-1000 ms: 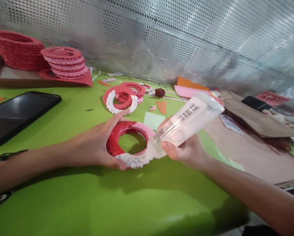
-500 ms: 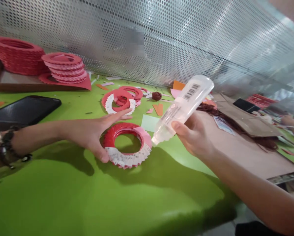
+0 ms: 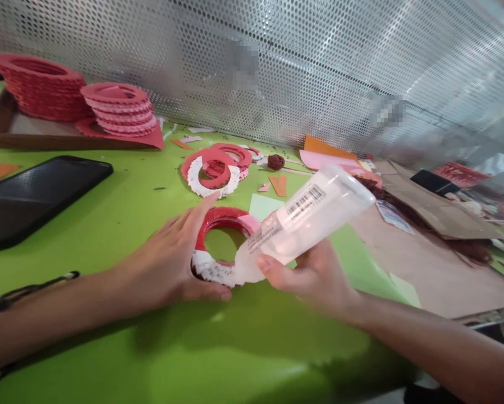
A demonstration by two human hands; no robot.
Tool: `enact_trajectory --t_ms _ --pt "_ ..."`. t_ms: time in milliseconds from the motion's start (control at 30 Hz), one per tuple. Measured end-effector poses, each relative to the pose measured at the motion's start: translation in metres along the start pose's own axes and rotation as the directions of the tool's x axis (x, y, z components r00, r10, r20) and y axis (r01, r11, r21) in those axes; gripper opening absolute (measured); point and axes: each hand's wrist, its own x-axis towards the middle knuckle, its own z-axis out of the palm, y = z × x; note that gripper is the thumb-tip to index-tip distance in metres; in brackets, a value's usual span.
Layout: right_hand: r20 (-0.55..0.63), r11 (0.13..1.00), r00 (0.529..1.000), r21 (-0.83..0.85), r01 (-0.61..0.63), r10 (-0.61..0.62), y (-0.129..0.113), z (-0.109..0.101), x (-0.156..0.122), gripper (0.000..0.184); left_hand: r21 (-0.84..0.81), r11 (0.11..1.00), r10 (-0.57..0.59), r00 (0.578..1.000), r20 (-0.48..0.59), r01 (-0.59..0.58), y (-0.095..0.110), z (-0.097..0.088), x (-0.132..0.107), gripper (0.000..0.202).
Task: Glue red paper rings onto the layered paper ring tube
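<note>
On the green tabletop lies a pleated paper ring (image 3: 213, 269) in red, pink and printed white. My left hand (image 3: 172, 252) curves round its left side, thumb along the near edge and fingers at the far edge, gripping it against the table. In my right hand (image 3: 315, 280) is a translucent squeeze bottle (image 3: 306, 213) with a barcode label, probably glue. It is tilted nozzle-down over the ring's right side; the tip is hidden behind the bottle's shoulder. A pale green paper piece (image 3: 264, 205) lies just beyond the ring.
Behind are more paper rings (image 3: 214, 171), a brown ball (image 3: 276, 162) and orange scraps (image 3: 278, 185). At left, a tray (image 3: 45, 140) bears stacks of red rings (image 3: 45, 87), with a black phone (image 3: 45, 196) nearer. Cardboard (image 3: 403, 258) lies right; a perforated metal panel (image 3: 218, 73) stands behind.
My left hand has moved right and closed round the ring. My right hand has brought the bottle left and lower, tipping it flatter over the ring. The view has shifted slightly.
</note>
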Motion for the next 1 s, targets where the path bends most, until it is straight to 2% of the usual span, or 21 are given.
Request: enact_trajectory --t_ms 100,267,433,600,667,767,900,1000 --pt "0.014 1.000 1.000 -0.018 0.011 -0.011 -0.002 0.000 0.000 0.012 0.023 1.000 0.012 1.000 0.001 -0.012 -0.001 -0.001 0.000 0.118" --pt "0.001 0.997 0.999 -0.057 0.047 -0.047 0.001 -0.007 0.001 0.011 0.070 0.997 -0.042 0.998 0.045 0.039 0.010 -0.007 0.001 0.099" --pt "-0.120 0.995 0.990 -0.083 0.058 -0.068 0.012 -0.021 0.005 0.012 0.097 0.987 -0.133 0.989 0.060 0.127 0.015 -0.006 0.002 0.102" --pt "-0.100 0.994 0.992 -0.085 0.065 -0.073 0.022 -0.033 0.012 0.015 0.092 0.985 -0.150 0.987 0.048 0.146 0.015 -0.005 0.001 0.101" --pt "-0.139 0.996 0.987 -0.045 0.076 -0.081 0.026 -0.036 0.015 0.014 0.070 0.985 -0.163 0.985 0.061 0.159 0.014 -0.006 0.000 0.100" --pt "-0.195 0.995 0.980 0.078 0.067 -0.051 0.031 -0.039 0.018 0.018 0.032 0.984 -0.178 0.978 0.110 0.175 0.011 -0.013 0.000 0.110" --pt "-0.138 0.989 0.990 0.147 0.009 0.012 0.030 -0.038 0.015 0.029 0.056 0.987 -0.158 0.965 0.211 0.150 0.003 -0.025 -0.002 0.122" --pt "-0.144 0.992 0.989 0.123 0.040 -0.022 0.021 -0.033 0.011 0.027 0.131 0.969 -0.230 0.957 0.176 0.208 0.003 -0.025 -0.005 0.137"
